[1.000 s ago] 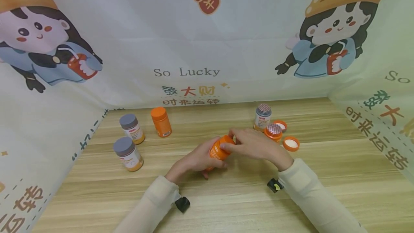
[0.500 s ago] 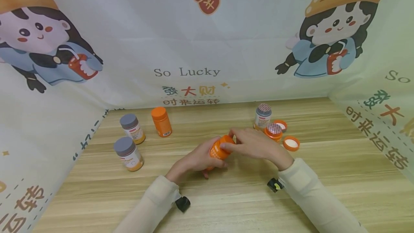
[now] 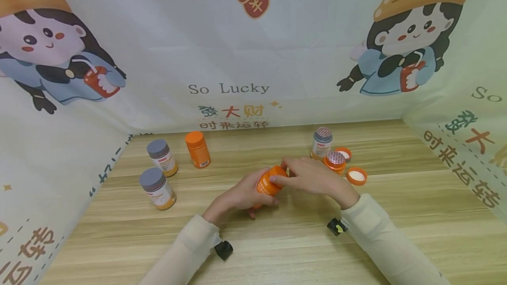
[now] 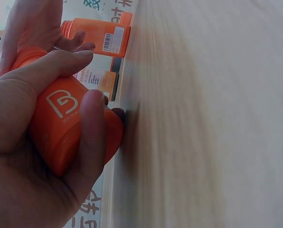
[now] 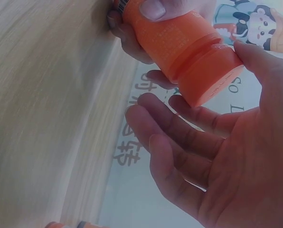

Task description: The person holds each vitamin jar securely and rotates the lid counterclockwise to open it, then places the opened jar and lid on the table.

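Note:
My left hand (image 3: 247,190) grips an orange bottle (image 3: 266,187), which leans to the right low over the wooden table. In the left wrist view, fingers wrap round the bottle's body and its base points toward the table. My right hand (image 3: 313,177) pinches the orange screw cap (image 5: 210,73) between thumb and index finger. Its other fingers stay bent and off the bottle in the right wrist view. A narrow gap shows between cap and body there; whether the cap is loose, I cannot tell.
At left stand two jars with grey lids, one farther back (image 3: 161,157) and one nearer (image 3: 157,188), beside an upright orange bottle (image 3: 197,149). Behind my right hand are a foil-sealed grey-necked jar (image 3: 322,143), a foil-sealed orange bottle (image 3: 336,162) and two upturned orange caps (image 3: 357,176).

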Tool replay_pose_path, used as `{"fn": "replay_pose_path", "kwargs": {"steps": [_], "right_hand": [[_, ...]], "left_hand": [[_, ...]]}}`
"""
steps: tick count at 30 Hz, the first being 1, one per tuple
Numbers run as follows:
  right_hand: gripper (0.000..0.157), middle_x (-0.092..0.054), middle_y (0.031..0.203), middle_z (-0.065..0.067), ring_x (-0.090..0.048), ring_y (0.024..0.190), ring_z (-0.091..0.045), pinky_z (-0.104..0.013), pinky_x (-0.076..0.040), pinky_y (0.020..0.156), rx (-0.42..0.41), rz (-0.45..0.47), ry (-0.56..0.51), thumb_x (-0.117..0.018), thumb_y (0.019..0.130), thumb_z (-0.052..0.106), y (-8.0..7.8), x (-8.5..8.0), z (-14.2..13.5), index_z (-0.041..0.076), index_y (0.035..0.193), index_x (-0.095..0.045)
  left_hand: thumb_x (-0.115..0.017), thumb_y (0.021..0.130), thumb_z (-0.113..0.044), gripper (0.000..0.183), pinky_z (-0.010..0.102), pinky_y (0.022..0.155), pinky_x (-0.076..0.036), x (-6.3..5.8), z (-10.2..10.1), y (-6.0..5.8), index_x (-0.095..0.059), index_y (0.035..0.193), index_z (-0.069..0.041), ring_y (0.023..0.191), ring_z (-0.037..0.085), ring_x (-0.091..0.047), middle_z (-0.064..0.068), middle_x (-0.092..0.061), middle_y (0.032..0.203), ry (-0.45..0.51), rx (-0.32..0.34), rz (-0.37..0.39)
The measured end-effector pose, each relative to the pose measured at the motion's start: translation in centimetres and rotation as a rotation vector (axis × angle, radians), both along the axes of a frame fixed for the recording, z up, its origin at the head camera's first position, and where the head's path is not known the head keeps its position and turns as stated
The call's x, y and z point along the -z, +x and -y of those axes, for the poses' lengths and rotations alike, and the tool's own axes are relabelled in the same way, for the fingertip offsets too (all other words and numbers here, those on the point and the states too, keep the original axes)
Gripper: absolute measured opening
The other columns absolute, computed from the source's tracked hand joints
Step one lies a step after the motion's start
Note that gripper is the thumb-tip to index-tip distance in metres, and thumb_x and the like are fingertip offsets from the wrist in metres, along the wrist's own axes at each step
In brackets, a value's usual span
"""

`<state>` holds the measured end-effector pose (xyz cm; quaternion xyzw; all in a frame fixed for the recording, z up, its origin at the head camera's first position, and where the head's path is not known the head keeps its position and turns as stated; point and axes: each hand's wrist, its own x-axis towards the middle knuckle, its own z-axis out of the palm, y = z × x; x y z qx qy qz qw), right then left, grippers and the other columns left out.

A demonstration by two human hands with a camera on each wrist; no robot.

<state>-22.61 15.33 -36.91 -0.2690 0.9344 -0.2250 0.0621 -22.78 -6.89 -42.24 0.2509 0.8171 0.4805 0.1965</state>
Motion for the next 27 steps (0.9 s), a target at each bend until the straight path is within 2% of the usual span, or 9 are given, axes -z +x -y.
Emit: {"fn": "replay_pose_path", "kwargs": {"steps": [27], "right_hand": [[0.047, -0.052, 0.073, 0.006, -0.051, 0.065, -0.013, -0.026, -0.038, 0.054, 0.002, 0.017, 0.002, -0.056, 0.097, 0.063, 0.1, -0.16, -0.06, 0.018, 0.109, -0.061]], "left_hand": [[-0.082, 0.083, -0.017, 0.049, 0.043, 0.04, -0.057, 0.11, 0.07, -0.08, -0.056, 0.125, -0.024, 0.067, 0.02, -0.06, 0.007, -0.06, 0.099, 0.0, 0.013, 0.001]]}}
